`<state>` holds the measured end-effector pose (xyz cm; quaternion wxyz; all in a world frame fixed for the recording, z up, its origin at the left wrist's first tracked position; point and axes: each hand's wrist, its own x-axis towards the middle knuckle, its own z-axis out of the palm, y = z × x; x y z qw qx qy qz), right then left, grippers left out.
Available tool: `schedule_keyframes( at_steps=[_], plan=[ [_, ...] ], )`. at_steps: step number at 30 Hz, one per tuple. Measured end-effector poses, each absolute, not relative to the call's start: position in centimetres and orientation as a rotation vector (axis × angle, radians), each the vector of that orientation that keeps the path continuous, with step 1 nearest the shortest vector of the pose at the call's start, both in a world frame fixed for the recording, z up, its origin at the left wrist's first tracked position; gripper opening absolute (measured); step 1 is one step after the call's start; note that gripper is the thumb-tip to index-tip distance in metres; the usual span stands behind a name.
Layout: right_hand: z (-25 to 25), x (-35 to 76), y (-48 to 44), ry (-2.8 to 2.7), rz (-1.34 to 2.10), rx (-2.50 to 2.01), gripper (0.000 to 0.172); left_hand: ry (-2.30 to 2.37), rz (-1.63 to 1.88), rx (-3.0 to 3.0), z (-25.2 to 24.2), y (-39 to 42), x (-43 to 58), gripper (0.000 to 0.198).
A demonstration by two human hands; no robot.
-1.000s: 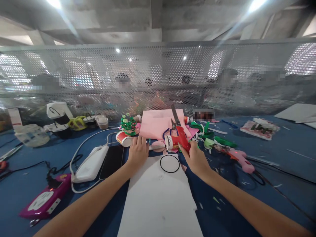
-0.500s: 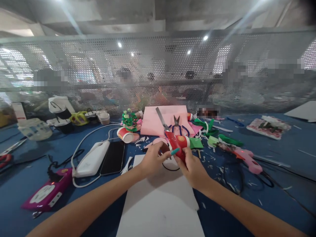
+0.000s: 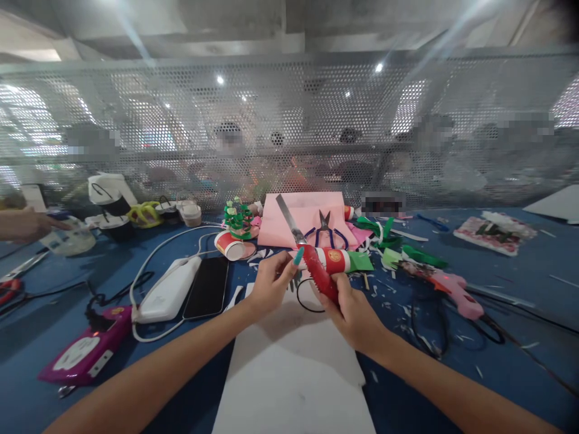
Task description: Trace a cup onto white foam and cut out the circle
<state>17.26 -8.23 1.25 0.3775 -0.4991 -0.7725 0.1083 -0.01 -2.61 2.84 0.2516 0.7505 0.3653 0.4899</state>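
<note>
My right hand (image 3: pixel 351 308) grips the red handles of a pair of scissors (image 3: pixel 312 260), whose grey blades point up and to the left. My left hand (image 3: pixel 270 284) is closed in a pinch right beside the scissors' handle, holding a small teal-tipped thing I cannot make out. Both hands hover over a white sheet (image 3: pixel 294 367) with a black circle (image 3: pixel 307 296) drawn near its far edge. A red and white paper cup (image 3: pixel 337 260) lies just behind the scissors.
A pink sheet (image 3: pixel 307 220) and small pliers (image 3: pixel 324 230) lie behind the hands. A phone (image 3: pixel 208 288), a white power bank (image 3: pixel 168 296) and cables sit at left. A pink glue gun (image 3: pixel 450 289) is at right. Another person's hand (image 3: pixel 27 224) reaches in at far left.
My left hand left the table and came to the scissors in a pinch. My right hand drew the scissors nearer and tilted them left. Another person's hand appeared at far left.
</note>
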Motion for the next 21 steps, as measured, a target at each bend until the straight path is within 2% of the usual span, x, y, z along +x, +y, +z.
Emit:
schedule_keyframes(
  at_steps=[7, 21],
  plan=[
    [1.12, 17.54, -8.08, -1.957, 0.310, -1.285, 0.019, 1.204, 1.263, 2.455, 3.25, -2.61, -0.70, 0.036],
    [1.00, 17.68, -8.08, -1.967, 0.335, -1.294, 0.018, 1.120, 1.245, 2.679, 3.08, -2.67, -0.74, 0.034]
  ],
)
